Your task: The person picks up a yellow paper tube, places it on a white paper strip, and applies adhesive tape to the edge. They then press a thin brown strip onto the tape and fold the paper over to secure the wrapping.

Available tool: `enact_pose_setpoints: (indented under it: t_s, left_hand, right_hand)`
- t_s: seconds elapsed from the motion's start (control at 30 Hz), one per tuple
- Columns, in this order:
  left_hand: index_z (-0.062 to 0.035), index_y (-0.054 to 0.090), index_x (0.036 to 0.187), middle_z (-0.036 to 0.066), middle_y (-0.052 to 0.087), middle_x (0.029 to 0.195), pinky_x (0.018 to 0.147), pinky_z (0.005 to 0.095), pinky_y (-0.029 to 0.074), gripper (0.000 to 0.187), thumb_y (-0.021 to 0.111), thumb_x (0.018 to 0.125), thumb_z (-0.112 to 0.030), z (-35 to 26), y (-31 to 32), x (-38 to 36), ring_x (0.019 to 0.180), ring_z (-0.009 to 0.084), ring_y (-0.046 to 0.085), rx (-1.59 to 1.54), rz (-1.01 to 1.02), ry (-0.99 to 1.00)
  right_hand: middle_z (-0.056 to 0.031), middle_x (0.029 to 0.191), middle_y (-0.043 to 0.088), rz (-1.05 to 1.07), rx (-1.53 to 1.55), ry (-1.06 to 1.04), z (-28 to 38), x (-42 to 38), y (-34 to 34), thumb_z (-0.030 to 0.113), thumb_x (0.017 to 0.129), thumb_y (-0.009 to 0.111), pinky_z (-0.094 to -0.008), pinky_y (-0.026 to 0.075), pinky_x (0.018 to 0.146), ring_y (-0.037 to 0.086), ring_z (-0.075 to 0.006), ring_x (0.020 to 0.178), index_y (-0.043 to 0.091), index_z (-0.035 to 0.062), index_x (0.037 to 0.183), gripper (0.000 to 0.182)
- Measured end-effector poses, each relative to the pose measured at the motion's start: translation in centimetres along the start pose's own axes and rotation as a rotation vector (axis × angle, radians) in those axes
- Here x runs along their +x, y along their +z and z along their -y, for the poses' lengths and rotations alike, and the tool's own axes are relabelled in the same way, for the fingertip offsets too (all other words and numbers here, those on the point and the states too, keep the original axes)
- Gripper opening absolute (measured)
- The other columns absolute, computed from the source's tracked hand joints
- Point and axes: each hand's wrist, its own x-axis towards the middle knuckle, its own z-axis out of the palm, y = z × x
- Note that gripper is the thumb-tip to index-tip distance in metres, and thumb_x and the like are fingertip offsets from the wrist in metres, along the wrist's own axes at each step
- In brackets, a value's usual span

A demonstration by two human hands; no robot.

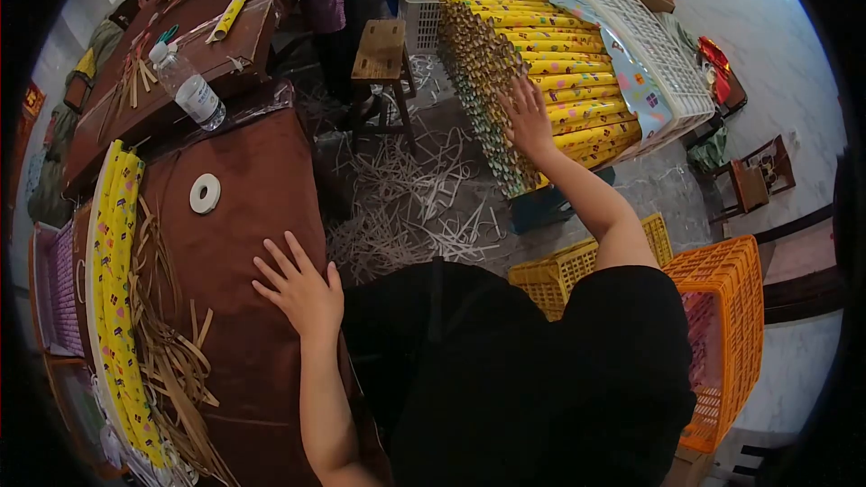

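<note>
My left hand (305, 293) lies with spread fingers on the brown-covered table (262, 216), near its right edge, holding nothing. To its upper left is a white roll of tape (205, 193). Brown strips (171, 352) lie further left, beside a row of yellow patterned tubes (117, 298). My right hand (528, 117) reaches out with its fingers apart to the large stack of yellow patterned tubes (577, 81), over the edge where the tube ends face the floor. It seems to rest against the tubes and grasps none.
A plastic bottle (194, 95) stands on the table at the upper left. A wooden stool (381, 50) stands near another person (327, 0). Shredded strips (424, 189) cover the floor. Yellow (550, 275) and orange (744, 334) crates are beside me; a white crate (649, 45) adjoins the stack.
</note>
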Motion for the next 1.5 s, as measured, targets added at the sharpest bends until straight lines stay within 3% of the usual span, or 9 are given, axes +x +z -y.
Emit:
enact_pose_setpoints:
  t_s: [0.1,0.33,0.7,0.8,0.87,1.0,1.17,1.27,1.5]
  left_hand:
    - [-0.0076,0.022,0.152,0.025,0.016,0.156,0.108,0.0671,0.019,0.081,0.063,0.087,-0.035,0.0,0.3,0.0,0.139,0.0514,0.019,0.01,0.008,-0.001]
    - [-0.0083,0.022,0.152,0.025,0.017,0.155,0.108,0.0671,0.019,0.079,0.062,0.088,-0.034,0.0,0.3,0.0,0.14,0.0511,0.019,0.016,0.01,-0.008]
    - [-0.0081,0.022,0.152,0.025,0.016,0.156,0.108,0.0674,0.02,0.08,0.062,0.088,-0.034,0.2,0.3,0.0,0.14,0.0514,0.019,-0.001,-0.005,-0.009]
    - [-0.008,0.021,0.152,0.025,0.015,0.156,0.107,0.0678,0.02,0.081,0.063,0.087,-0.034,0.1,0.3,-0.2,0.139,0.0516,0.019,-0.01,-0.006,0.005]
    - [-0.0079,0.021,0.152,0.025,0.015,0.156,0.107,0.068,0.02,0.081,0.063,0.087,-0.034,0.2,0.4,0.0,0.139,0.0518,0.019,-0.012,-0.012,0.0]
    - [-0.0077,0.022,0.152,0.025,0.015,0.156,0.107,0.0681,0.019,0.081,0.063,0.087,-0.034,0.2,0.4,-0.1,0.139,0.0519,0.019,-0.014,-0.015,0.002]
    - [-0.0069,0.023,0.151,0.025,0.016,0.155,0.108,0.0676,0.018,0.081,0.063,0.087,-0.035,0.0,0.0,0.0,0.138,0.0519,0.021,-0.028,-0.001,0.003]
    - [-0.0058,0.023,0.151,0.027,0.018,0.154,0.108,0.0677,0.017,0.079,0.06,0.09,-0.038,-0.2,-0.8,0.0,0.139,0.0523,0.019,-0.033,0.052,-0.003]
    - [-0.0041,0.019,0.152,0.03,0.012,0.155,0.11,0.068,0.003,0.088,0.057,0.089,-0.052,-0.2,-2.4,0.0,0.141,0.0534,0.006,-0.31,0.126,-0.077]
  right_hand:
    - [-0.0121,0.158,0.019,-0.049,0.109,-0.177,1.6,-4.1,1.2,0.045,0.078,0.064,-0.0505,0.003,0.12,0.011,-0.0293,0.148,0.032,0.0183,0.149,0.083]
    - [-0.008,0.161,0.01,0.299,-0.05,-0.056,1.6,-8.1,2.9,0.046,0.093,0.049,-0.0624,-0.005,0.116,0.002,-0.0295,0.149,0.027,0.0278,0.152,0.065]
    - [-0.007,0.161,0.01,0.136,-0.391,-0.374,4.5,-13.9,9.8,0.06,0.082,0.055,-0.0548,-0.002,0.119,0.003,-0.0311,0.149,0.028,0.0261,0.151,0.081]
    - [-0.0162,0.156,0.026,0.587,-0.053,-0.143,7.3,-11.6,3.8,0.056,0.083,0.057,-0.06,0.0,0.116,0.011,-0.0424,0.145,0.037,0.0195,0.148,0.078]
    - [-0.0197,0.152,0.031,0.432,0.298,-0.073,8.7,-9.5,1.2,0.054,0.082,0.06,-0.0592,0.003,0.116,0.015,-0.0413,0.145,0.04,0.0149,0.146,0.077]
    - [-0.0194,0.156,0.022,0.227,-0.055,-0.001,5.9,-3.7,1.2,0.049,0.082,0.06,-0.0462,0.004,0.119,0.011,-0.0352,0.147,0.029,0.0061,0.15,0.086]
    - [-0.0213,0.158,0.015,0.071,-0.327,-0.063,1.5,-3.7,7.2,0.033,0.091,0.048,-0.0463,0.001,0.119,0.008,-0.0357,0.148,0.028,0.0081,0.151,0.068]
    - [-0.0212,0.152,0.03,0.125,0.11,0.108,4.6,-2.8,2.6,0.033,0.083,0.059,-0.0493,0.012,0.118,0.02,-0.0392,0.144,0.041,0.0105,0.144,0.068]
    - [-0.0148,0.119,0.06,-0.098,1.193,-0.199,13.6,5.9,-14.4,0.025,0.093,0.06,-0.045,0.043,0.094,0.057,-0.0323,0.109,0.057,0.0062,0.125,0.037]
